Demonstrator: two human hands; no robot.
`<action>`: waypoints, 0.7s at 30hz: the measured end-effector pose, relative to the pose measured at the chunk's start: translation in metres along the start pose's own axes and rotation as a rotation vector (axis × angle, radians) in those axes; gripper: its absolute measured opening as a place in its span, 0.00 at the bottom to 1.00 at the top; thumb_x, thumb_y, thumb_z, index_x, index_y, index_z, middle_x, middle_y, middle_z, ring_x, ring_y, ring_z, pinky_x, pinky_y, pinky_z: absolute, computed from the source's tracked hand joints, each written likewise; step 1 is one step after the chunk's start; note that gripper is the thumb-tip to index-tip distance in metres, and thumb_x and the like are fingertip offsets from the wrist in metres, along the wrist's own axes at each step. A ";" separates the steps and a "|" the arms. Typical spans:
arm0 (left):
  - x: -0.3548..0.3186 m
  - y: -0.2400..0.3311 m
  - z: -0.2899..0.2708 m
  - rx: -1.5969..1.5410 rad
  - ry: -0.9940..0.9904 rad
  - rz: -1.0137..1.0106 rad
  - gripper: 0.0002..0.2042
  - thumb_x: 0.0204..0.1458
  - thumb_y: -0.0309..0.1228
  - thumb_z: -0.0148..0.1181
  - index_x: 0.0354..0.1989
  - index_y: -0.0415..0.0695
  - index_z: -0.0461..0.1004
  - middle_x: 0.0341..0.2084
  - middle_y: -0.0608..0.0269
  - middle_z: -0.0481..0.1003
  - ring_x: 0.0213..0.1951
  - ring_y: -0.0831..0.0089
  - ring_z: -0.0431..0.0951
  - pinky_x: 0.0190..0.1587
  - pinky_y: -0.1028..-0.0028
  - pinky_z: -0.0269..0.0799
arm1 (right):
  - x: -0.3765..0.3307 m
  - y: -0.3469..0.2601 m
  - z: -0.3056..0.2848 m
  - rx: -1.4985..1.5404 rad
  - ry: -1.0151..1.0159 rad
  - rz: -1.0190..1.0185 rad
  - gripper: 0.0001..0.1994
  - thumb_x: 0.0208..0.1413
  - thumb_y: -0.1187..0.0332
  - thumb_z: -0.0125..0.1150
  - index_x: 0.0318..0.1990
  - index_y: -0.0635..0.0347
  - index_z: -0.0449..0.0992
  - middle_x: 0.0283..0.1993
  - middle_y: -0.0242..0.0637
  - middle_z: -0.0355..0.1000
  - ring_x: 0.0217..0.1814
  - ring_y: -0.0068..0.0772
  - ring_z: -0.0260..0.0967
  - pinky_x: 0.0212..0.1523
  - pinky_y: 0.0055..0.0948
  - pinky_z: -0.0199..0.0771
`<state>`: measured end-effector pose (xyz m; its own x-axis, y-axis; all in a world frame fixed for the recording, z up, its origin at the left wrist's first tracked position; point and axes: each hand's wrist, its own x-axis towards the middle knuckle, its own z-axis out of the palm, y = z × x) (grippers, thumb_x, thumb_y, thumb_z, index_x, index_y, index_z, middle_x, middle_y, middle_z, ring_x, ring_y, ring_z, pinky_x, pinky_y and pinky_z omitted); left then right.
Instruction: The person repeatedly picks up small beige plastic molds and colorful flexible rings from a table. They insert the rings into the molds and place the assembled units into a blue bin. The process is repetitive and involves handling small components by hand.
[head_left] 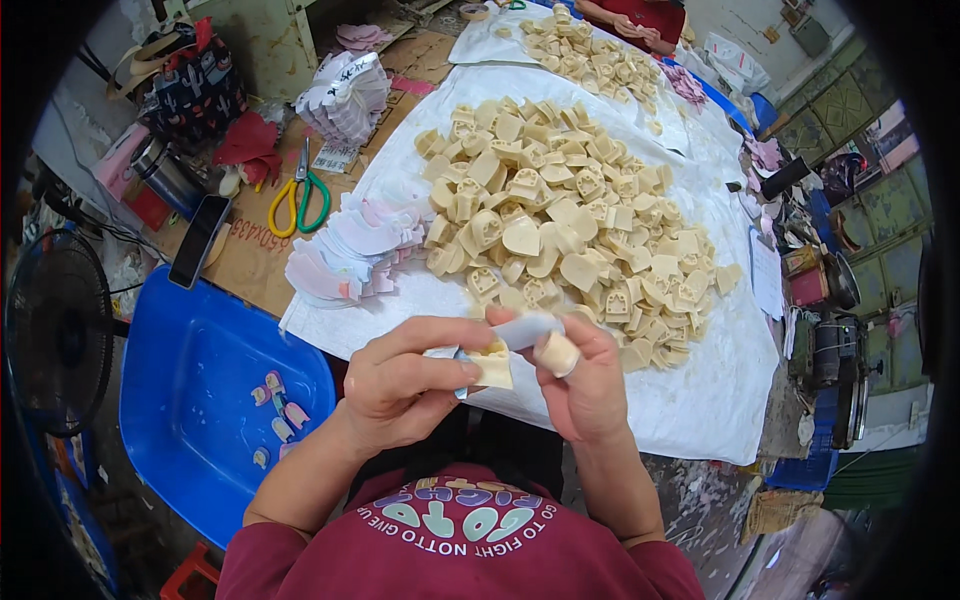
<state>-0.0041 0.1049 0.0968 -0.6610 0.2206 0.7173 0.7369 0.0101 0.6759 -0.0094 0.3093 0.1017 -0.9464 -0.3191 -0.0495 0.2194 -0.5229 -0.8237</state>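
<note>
My left hand (405, 380) pinches a small cream moulded piece (492, 367), shaped like a shoe heel, over the near edge of the table. A bit of pale blue material shows beside it at the fingertips. Close by on the right, my right hand (592, 385) grips a pale strip (527, 329), which arches up between the two hands and is slightly blurred. A cream wrapping (557, 355) seems to cover one right fingertip. Beyond my hands lies a large heap of cream heel pieces (560, 215). Fanned stacks of pale pink and blue cut pieces (345, 250) lie left of it.
A blue tub (190, 370) at lower left holds several covered heels (283, 428). Scissors (300, 195) with yellow and green handles, a phone (200, 240) and a steel flask (168, 175) sit at left. A black fan (58, 330) stands farther left. Another person's hands (632, 27) are at the far end.
</note>
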 end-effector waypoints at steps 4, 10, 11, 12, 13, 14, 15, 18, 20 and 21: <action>0.003 -0.005 0.000 0.148 -0.026 0.045 0.18 0.37 0.12 0.62 0.38 0.41 0.73 0.40 0.49 0.76 0.41 0.56 0.80 0.45 0.62 0.77 | -0.006 -0.007 -0.002 -0.005 -0.022 -0.038 0.12 0.57 0.75 0.57 0.46 0.72 0.77 0.50 0.48 0.75 0.53 0.34 0.72 0.59 0.32 0.66; 0.002 -0.010 0.013 0.371 0.021 0.085 0.15 0.36 0.12 0.60 0.35 0.37 0.74 0.36 0.49 0.75 0.35 0.56 0.79 0.38 0.64 0.77 | -0.012 0.000 0.018 -0.347 0.125 -0.141 0.11 0.57 0.78 0.54 0.46 0.73 0.76 0.52 0.49 0.74 0.53 0.33 0.72 0.56 0.29 0.68; 0.003 -0.011 0.015 0.396 0.032 0.084 0.15 0.36 0.12 0.60 0.35 0.37 0.74 0.36 0.49 0.75 0.35 0.56 0.79 0.37 0.64 0.77 | -0.011 0.001 0.022 -0.452 0.137 -0.176 0.11 0.57 0.79 0.54 0.46 0.73 0.76 0.52 0.49 0.74 0.53 0.33 0.73 0.55 0.29 0.70; 0.004 -0.011 0.017 0.421 0.041 0.084 0.14 0.36 0.12 0.60 0.35 0.37 0.73 0.36 0.49 0.75 0.34 0.56 0.79 0.37 0.65 0.77 | -0.010 0.001 0.025 -0.555 0.150 -0.212 0.11 0.57 0.79 0.54 0.47 0.74 0.75 0.52 0.50 0.74 0.52 0.34 0.73 0.54 0.29 0.71; 0.003 -0.012 0.020 0.391 0.062 0.027 0.14 0.36 0.12 0.59 0.34 0.37 0.73 0.36 0.49 0.75 0.34 0.57 0.79 0.36 0.66 0.76 | -0.008 0.003 0.024 -0.707 0.132 -0.320 0.11 0.56 0.79 0.56 0.46 0.73 0.75 0.51 0.50 0.74 0.52 0.34 0.74 0.53 0.29 0.72; 0.001 -0.013 0.022 0.361 0.083 -0.030 0.13 0.37 0.12 0.59 0.34 0.37 0.73 0.35 0.49 0.75 0.34 0.57 0.79 0.35 0.66 0.76 | -0.005 0.007 0.020 -0.858 0.111 -0.429 0.11 0.55 0.79 0.57 0.46 0.73 0.75 0.50 0.51 0.75 0.51 0.35 0.74 0.52 0.29 0.73; 0.000 -0.015 0.024 0.330 0.104 -0.084 0.13 0.37 0.12 0.59 0.34 0.37 0.73 0.35 0.50 0.75 0.34 0.57 0.79 0.34 0.67 0.76 | -0.003 0.010 0.017 -1.009 0.090 -0.542 0.12 0.54 0.78 0.58 0.45 0.73 0.74 0.50 0.51 0.75 0.50 0.36 0.75 0.51 0.29 0.73; 0.000 -0.017 0.025 0.223 0.157 -0.127 0.11 0.39 0.12 0.59 0.33 0.38 0.73 0.38 0.49 0.74 0.33 0.57 0.79 0.33 0.69 0.75 | -0.003 0.015 0.013 -0.854 0.110 -0.458 0.12 0.50 0.78 0.62 0.44 0.70 0.74 0.49 0.51 0.75 0.47 0.38 0.76 0.48 0.29 0.76; -0.001 -0.021 0.024 0.261 0.175 -0.144 0.12 0.40 0.12 0.59 0.33 0.39 0.73 0.39 0.49 0.74 0.33 0.58 0.79 0.32 0.69 0.75 | 0.001 0.008 0.015 -0.867 0.069 -0.306 0.13 0.50 0.77 0.63 0.44 0.68 0.74 0.51 0.49 0.74 0.49 0.39 0.75 0.49 0.32 0.75; -0.002 -0.021 0.023 0.280 0.179 -0.154 0.12 0.40 0.12 0.59 0.33 0.39 0.73 0.40 0.49 0.73 0.33 0.58 0.79 0.32 0.69 0.75 | 0.003 0.005 0.016 -0.868 0.052 -0.231 0.13 0.49 0.76 0.63 0.44 0.68 0.74 0.51 0.48 0.73 0.50 0.39 0.74 0.50 0.33 0.74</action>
<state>-0.0151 0.1272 0.0776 -0.7632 0.0218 0.6458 0.6208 0.3023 0.7234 -0.0077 0.2933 0.1064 -0.9590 -0.2328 0.1618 -0.2136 0.2182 -0.9522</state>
